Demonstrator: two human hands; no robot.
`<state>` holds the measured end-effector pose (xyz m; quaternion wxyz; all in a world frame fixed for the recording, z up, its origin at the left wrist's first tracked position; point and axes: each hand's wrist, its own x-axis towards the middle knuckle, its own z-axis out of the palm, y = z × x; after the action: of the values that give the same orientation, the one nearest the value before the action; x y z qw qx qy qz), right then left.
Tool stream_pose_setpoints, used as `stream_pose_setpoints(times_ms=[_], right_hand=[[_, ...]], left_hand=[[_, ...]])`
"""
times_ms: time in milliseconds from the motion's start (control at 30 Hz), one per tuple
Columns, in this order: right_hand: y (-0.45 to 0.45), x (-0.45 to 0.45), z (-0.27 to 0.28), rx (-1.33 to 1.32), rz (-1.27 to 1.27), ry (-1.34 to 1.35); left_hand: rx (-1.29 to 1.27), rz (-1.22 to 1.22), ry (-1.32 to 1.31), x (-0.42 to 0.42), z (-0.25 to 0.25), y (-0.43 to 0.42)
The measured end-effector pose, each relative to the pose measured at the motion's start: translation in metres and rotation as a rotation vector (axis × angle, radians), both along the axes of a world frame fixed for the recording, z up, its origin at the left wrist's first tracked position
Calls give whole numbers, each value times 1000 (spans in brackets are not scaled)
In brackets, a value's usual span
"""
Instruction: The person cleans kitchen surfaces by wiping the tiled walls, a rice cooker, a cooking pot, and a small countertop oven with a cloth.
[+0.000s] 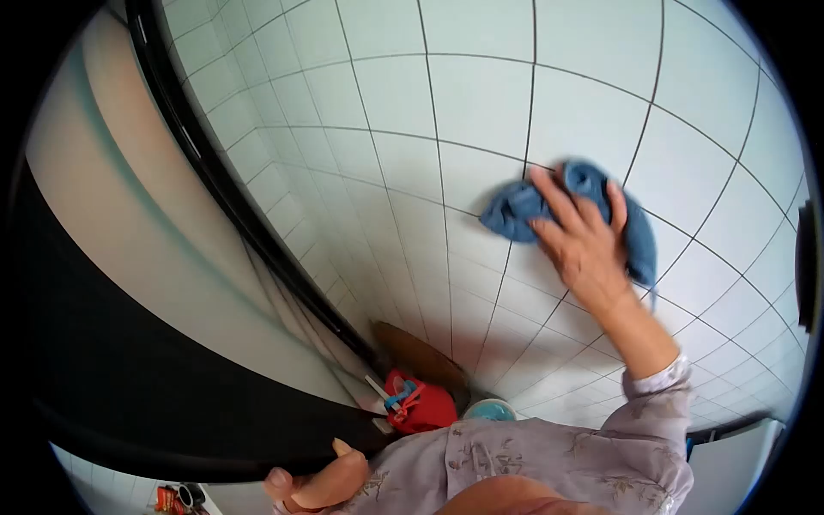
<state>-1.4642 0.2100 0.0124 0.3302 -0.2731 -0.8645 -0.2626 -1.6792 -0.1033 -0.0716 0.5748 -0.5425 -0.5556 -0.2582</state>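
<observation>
A crumpled blue cloth (639, 236) lies pressed against the white tiled wall (481, 94), right of the middle. My right hand (584, 240) is on top of it, fingers bent and somewhat apart, holding the cloth to the tiles; parts of the cloth stick out on both sides of the fingers. Low on the left, my left hand (322, 485) is beside the black lower edge of a large pale panel. Its thumb and a finger show, apart from each other, with nothing seen between them.
A black frame bar (249, 215) runs diagonally down the left. Below it are a red item (425, 408) with a blue clip, a brown round-edged object (421, 356) and a container with turquoise contents (491, 410). A white surface (738, 468) stands at lower right.
</observation>
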Motion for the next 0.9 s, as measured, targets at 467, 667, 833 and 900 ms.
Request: stream_pose_setpoints(times_ms=[467,667,833,900], right_hand=[[46,-18,231,836,-388,189],[22,-25,112,370,-180,-125],[80,38,152,600,-143,-147],[93,58,150,447,-224,53]], left_hand=[[-25,15,51,-2,-4,-7],[-33,18,39,1,-10,-13],[-38,27,38,3,-12,-17],[-41,33,32,4,-12,-18]])
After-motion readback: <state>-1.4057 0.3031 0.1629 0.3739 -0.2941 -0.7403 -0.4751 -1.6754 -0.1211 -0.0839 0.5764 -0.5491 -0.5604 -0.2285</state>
